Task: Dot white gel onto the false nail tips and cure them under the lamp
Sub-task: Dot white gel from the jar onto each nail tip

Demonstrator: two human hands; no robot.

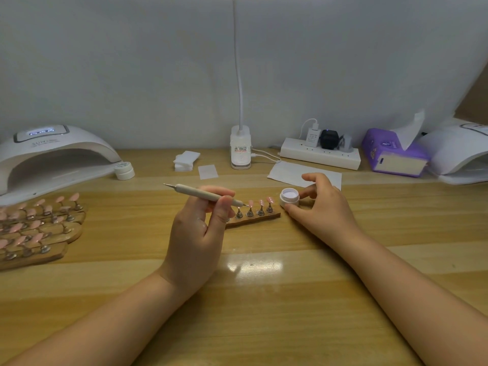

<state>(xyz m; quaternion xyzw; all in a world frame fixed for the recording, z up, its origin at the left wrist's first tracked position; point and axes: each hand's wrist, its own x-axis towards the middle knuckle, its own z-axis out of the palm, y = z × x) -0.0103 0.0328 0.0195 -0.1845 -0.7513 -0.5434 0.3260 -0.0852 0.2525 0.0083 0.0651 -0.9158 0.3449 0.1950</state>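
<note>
My left hand (200, 233) pinches a grey dotting pen (203, 193) between thumb and fingers. The pen's metal point meets a pink false nail tip (250, 203) on a small wooden holder (254, 219) at the table's middle. That holder carries several pink tips on metal stands, two of them with white dots; its left end is hidden behind my left hand. Just right of it, my right hand (320, 207) grips an open white gel jar (289, 197) between thumb and fingers. A white curing lamp (52, 154) stands at the back left.
Several wooden holders with pink tips (39, 228) lie at the left, below the lamp. A jar lid (124, 170), cotton pads (186, 161), a clip lamp base (240, 149), a power strip (319, 153), a purple tissue pack (390, 154) and a second lamp (459, 151) line the back.
</note>
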